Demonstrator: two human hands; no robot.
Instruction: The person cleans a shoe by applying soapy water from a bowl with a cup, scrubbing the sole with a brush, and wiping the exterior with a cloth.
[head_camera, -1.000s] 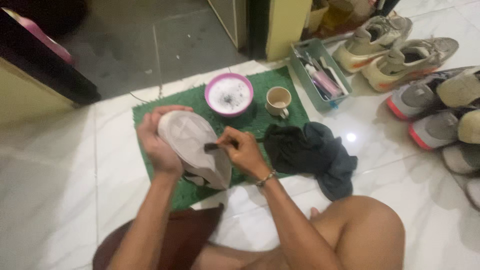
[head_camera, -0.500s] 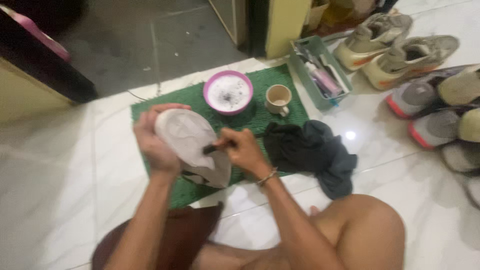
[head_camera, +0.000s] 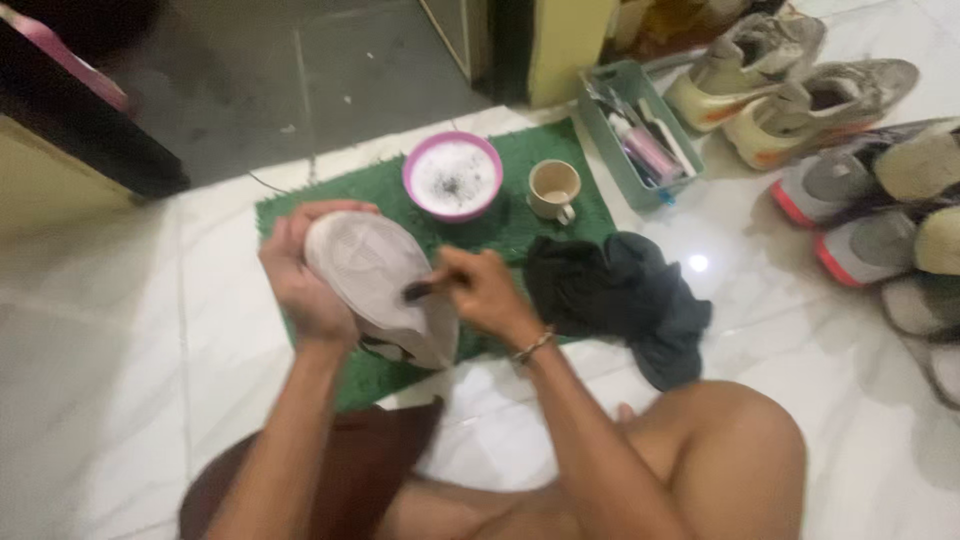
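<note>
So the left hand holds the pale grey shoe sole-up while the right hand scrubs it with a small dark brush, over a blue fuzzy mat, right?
Not quite: the fuzzy mat is green, not blue, as the head view shows. The left hand does hold the pale grey shoe sole-up, and the right hand works the small dark brush on it.

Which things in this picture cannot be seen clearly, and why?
- Brush, head view: small and blurred; the right hand covers its handle.
- Shoe: its upper is turned away, and the left hand hides one side.
- Items in the green tray: too small.
- Shoes at right: cut by the edge.
</note>
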